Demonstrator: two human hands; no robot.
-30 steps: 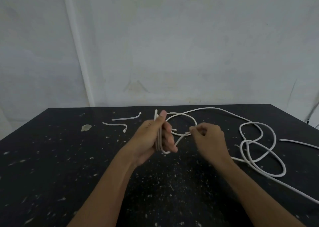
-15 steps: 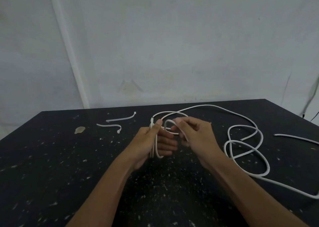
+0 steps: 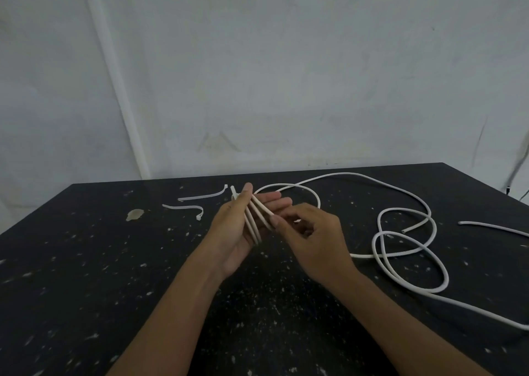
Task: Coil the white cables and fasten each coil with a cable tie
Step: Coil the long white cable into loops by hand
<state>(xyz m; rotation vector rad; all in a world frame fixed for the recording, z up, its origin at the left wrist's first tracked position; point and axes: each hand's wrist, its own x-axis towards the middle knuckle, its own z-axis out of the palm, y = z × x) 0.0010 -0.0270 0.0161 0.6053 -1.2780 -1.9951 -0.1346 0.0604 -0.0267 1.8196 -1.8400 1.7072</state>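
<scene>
My left hand (image 3: 237, 232) is held above the black table (image 3: 86, 275), palm turned right, with a few turns of the white cable (image 3: 406, 264) wound across it; the thumb presses the turns near the cable's end. My right hand (image 3: 312, 241) is just to the right, fingers pinched on the same cable and touching the left fingertips. The loose rest of the cable arcs back over the table and lies in tangled loops at the right. Two white cable ties (image 3: 186, 208) lie on the table to the left of my left hand.
A second white cable's end (image 3: 492, 226) lies at the right edge of the table. A pale stain (image 3: 135, 214) marks the table at the left. A grey-white wall rises behind the table's far edge. A dark wire hangs at the far right.
My right hand has carried the cable down over the left palm, laying another turn. The left fingers have spread open. The loops on the table have shifted closer.
</scene>
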